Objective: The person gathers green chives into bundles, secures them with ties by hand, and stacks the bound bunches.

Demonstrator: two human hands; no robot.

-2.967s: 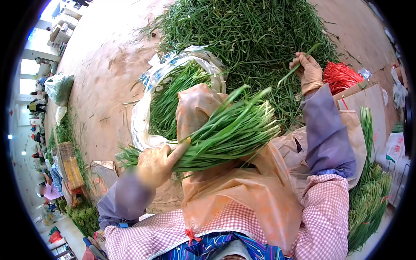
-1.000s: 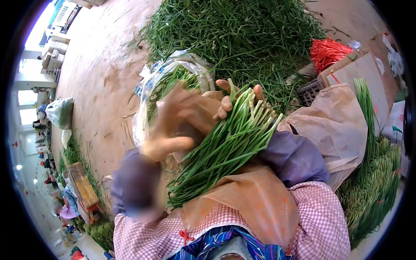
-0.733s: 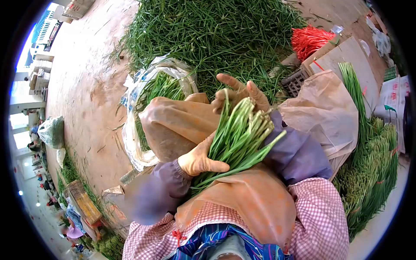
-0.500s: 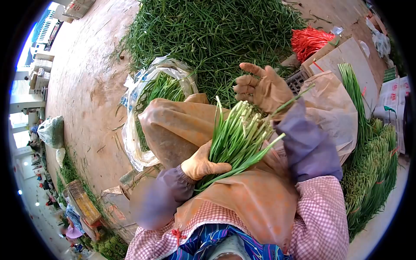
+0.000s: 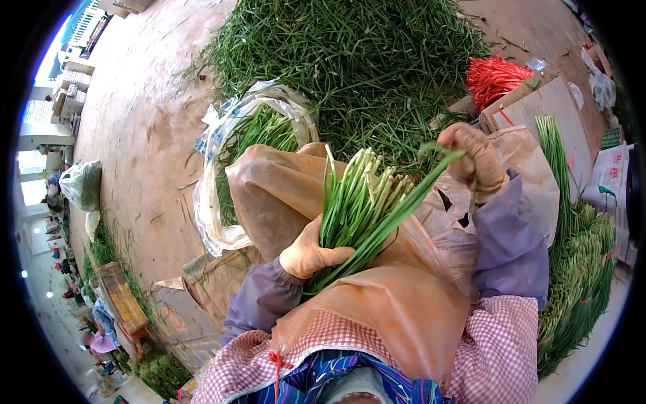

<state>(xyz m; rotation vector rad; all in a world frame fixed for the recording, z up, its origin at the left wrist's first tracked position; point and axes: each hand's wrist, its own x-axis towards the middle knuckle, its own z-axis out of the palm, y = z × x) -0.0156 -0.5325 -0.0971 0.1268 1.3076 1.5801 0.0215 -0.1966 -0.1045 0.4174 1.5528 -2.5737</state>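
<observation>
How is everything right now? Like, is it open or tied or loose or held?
Left hand: closed around the bunch
Bunch of green stalks: held, no tie visible
Right hand: raised, fingers curled; grip unclear
White plastic bag: open, greens inside
Big green pile: loose on the floor
Red strips: heaped together
Bundles on the right: stacked, red bands visible
</observation>
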